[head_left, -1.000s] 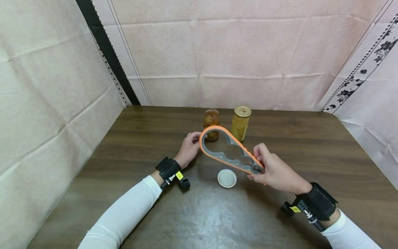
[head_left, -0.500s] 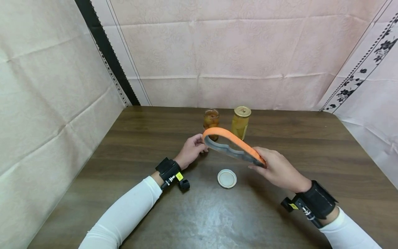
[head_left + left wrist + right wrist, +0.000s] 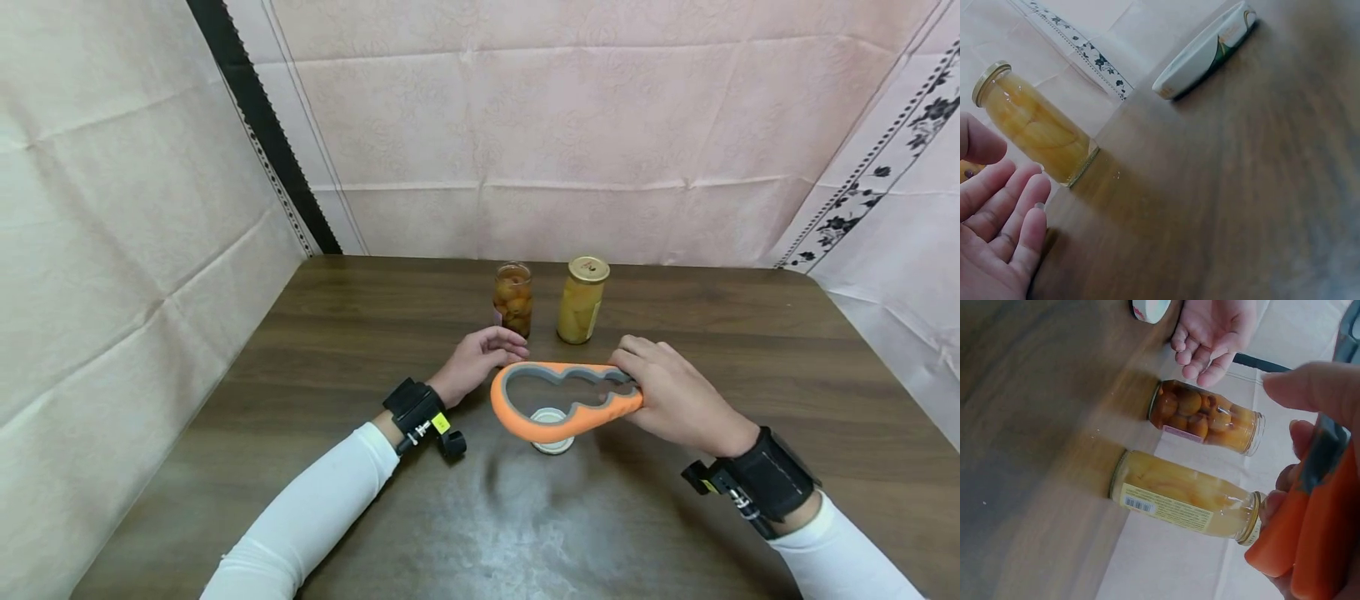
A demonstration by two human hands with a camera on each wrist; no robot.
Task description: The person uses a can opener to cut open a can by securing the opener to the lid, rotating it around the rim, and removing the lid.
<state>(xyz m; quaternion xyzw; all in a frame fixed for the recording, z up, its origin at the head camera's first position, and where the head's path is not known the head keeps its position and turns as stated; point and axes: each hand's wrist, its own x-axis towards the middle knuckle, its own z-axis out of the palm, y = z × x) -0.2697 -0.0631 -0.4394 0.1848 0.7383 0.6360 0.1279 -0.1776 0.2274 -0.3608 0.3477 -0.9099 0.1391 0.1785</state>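
Opener (image 3: pixel 588 421), gripped at its narrow end by the right hand (image 3: pixel 678 400), stretches sideways, broad end towards the left hand (image 3: pixel 480 367), which holds nothing, fingers relaxed, and is nearer the lidless jar (image 3: pixel 513 296).

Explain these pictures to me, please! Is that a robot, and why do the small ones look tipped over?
No robot, just a person's two hands. The wide picture comes from a camera on the head. The small ones come from cameras strapped to the wrists, so they look slanted; the jars really stand upright.

On the brown table are a lidless jar of round brown things and a lidded jar of yellow pieces. A loose pale lid lies nearer the person.

The right hand grips an orange-and-gray loop by its narrow end. The left hand holds nothing; its fingers are near the lidless jar.
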